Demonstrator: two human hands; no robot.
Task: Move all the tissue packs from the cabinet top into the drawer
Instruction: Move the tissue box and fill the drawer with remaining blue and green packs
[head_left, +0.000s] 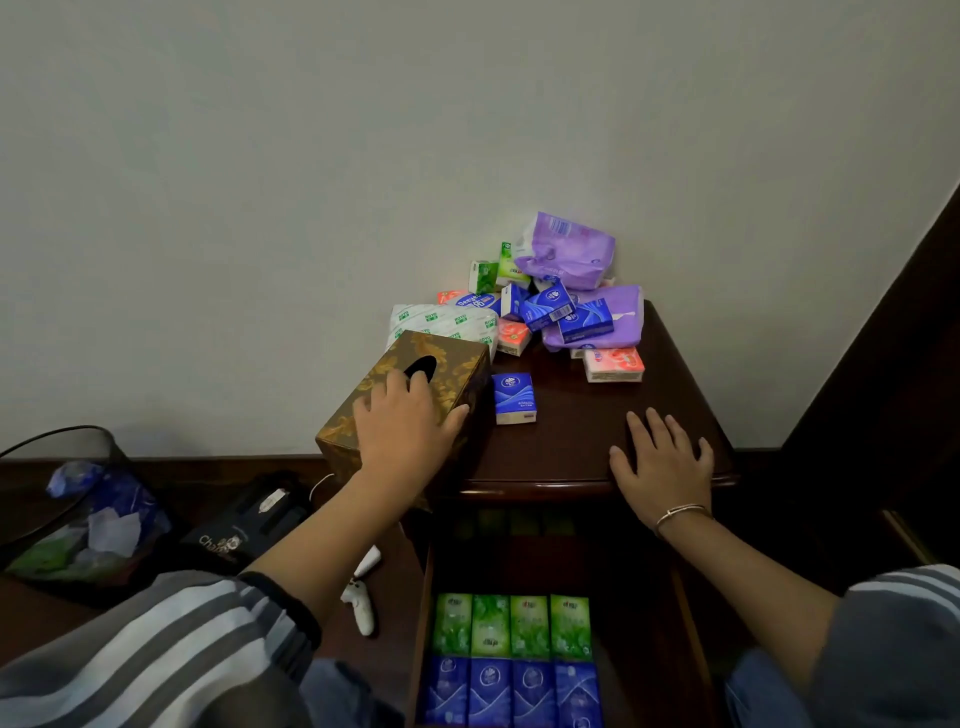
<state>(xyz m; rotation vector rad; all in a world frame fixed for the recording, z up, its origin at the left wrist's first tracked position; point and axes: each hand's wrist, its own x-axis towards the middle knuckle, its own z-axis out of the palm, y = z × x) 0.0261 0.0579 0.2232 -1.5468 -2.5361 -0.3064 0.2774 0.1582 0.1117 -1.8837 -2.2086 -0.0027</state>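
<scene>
A heap of tissue packs (558, 306) in blue, green, pink and purple lies at the back of the dark wooden cabinet top (566, 441). One blue pack (514, 397) stands alone nearer the front. My left hand (405, 426) grips a gold-patterned tissue box (410, 384) at the top's left edge, fingers over it and thumb on its right side. Flat on the front right of the top rests my right hand (662, 462), fingers spread. Below, the open drawer (421, 623) holds a row of green packs (511, 626) and a row of blue packs (511, 693).
A bin (72, 514) with crumpled wrappers stands on the floor at the left, beside a black box (249, 525) and a white game controller (361, 597). A white wall rises behind the cabinet; dark wooden furniture (883, 389) stands to the right.
</scene>
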